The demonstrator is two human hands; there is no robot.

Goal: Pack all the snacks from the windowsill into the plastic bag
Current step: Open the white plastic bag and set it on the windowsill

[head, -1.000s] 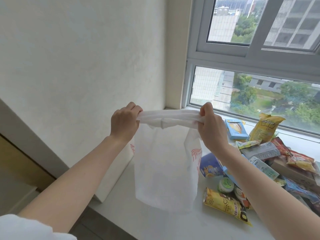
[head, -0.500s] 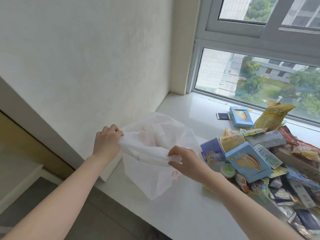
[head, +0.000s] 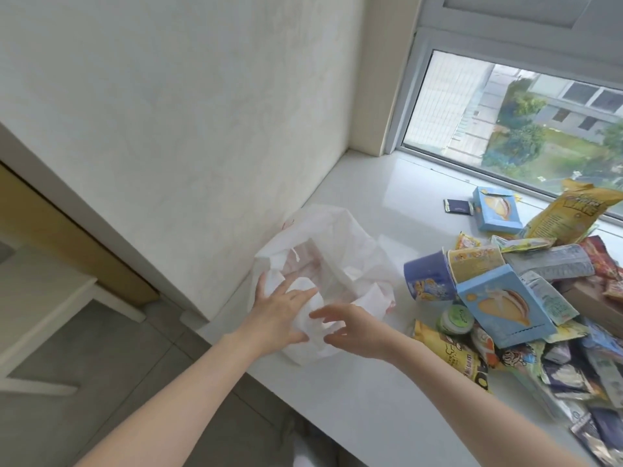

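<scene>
White windowsill surface point(head: 371, 203) under the window point(head: 505, 112); plastic bag point(head: 323, 251) against the wall, both hands, left hand point(head: 276, 311) and right hand point(head: 350, 328), released, spread on it; snacks point(head: 526, 291) right of it

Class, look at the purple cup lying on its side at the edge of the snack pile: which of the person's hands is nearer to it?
Right. The right hand lies just left of the purple cup; the left hand is farther left, on the plastic bag.
</scene>
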